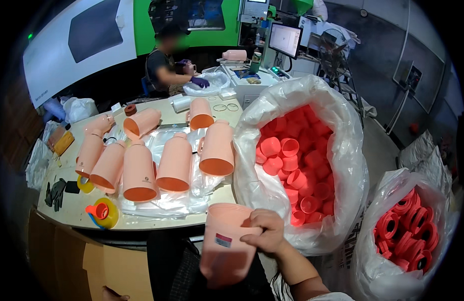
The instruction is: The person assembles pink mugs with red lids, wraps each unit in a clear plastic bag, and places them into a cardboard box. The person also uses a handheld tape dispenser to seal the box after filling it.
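Observation:
My right hand (267, 232) grips a pink plastic jug shell (226, 261) by its upper side, in front of my lap. The shell's wide open end faces up, and a small dark red and white label sits on its wall. Of my left hand (114, 295) only a sliver shows at the lower edge, over the cardboard; its fingers are too cut off to read. Several similar pink jug shells (174, 163) rest on clear plastic bags on the table (71, 198), mostly with their open bottoms toward me.
A big plastic sack (350, 145) of red cups (292, 168) stands right of the table. Farther right is a bag (367, 266) of red ring-shaped parts (410, 236). An open cardboard box (124, 268) lies lower left. Across the table, a purple-gloved person (161, 67) handles a pink jug.

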### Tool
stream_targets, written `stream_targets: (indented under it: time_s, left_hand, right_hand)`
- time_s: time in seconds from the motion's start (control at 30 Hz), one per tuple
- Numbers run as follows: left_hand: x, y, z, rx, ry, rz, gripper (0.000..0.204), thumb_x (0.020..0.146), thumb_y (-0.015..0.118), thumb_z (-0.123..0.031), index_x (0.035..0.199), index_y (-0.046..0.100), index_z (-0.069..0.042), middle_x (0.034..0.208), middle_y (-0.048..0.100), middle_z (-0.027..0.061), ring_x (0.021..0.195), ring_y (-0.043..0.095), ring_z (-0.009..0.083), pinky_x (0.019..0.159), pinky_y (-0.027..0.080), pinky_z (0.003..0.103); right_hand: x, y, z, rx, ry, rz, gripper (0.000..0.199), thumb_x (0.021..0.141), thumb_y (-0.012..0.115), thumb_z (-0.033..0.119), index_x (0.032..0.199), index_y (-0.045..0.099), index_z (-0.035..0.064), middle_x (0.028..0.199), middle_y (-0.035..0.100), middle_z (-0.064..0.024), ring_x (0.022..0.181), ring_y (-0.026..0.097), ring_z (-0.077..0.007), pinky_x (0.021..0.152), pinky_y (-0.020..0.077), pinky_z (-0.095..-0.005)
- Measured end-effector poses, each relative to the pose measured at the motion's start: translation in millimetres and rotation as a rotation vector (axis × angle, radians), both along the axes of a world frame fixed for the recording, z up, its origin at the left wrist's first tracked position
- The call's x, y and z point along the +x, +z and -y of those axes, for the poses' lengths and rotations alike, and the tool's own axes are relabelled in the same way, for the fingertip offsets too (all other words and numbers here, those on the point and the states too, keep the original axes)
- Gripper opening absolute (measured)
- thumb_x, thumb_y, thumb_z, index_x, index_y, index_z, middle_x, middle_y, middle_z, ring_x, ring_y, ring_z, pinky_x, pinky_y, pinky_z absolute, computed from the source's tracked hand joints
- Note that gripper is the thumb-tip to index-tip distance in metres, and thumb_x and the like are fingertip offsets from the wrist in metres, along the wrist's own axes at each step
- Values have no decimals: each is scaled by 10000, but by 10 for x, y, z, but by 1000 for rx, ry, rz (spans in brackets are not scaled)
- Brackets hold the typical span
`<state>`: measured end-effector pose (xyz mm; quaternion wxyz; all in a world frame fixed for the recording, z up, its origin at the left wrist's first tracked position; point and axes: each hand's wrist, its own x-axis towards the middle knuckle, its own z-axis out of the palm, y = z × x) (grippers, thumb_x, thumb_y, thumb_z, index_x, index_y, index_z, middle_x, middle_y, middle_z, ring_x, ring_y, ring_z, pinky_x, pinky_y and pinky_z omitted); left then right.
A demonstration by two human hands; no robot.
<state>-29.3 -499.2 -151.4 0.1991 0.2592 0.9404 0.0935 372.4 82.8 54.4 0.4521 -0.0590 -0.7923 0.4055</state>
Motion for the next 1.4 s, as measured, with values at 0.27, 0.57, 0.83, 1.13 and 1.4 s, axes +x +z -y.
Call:
stream_targets:
  time_s: [0.27,0.57,0.83,1.13,1.4]
  left_hand:
    - [-83,-329,-46,115,1,-251,653,869,676,-578,1185,649,-7,972,718,185,791,686,356,620,556,421]
    - [1104,804,-2492,675,-23,-451,525,940,601,-134,1405,441,51,1392,497,231,1291,452,393,1137,291,480]
    - [1505,1207,-3187,827,-252,907,166,879,707,-116,970,625,-4,871,655,13,781,581,63,721,465,217]
    - [1546,1059,-3574,1169,410,1057,293,1031,534,-218,1209,614,1,1163,693,96,1048,664,183,927,508,325]
    - [1578,1079,-3519,1211,447,1048,269,1033,530,-211,1150,637,7,1119,705,91,992,677,176,897,518,318]
  right_hand:
    - [-577,-224,158,-287,397,352,413,815,773,314,697,525,7,624,476,-57,628,443,-116,587,409,-321]
    - [-940,-668,487,-556,628,349,394,810,781,245,643,514,7,595,491,-36,603,471,-101,546,379,-300]
    - [34,-1124,-286,-296,-677,252,485,841,710,201,1275,546,59,1305,497,-154,1139,529,-271,923,477,-380]
    - [1369,-1837,-1083,-14,-1310,745,700,756,799,341,1282,522,-28,1158,546,-236,1106,517,-414,958,436,-464]
    - [389,-918,362,-1470,97,-236,526,1080,350,394,1436,425,13,1352,549,-143,1210,555,-239,1038,438,-352]
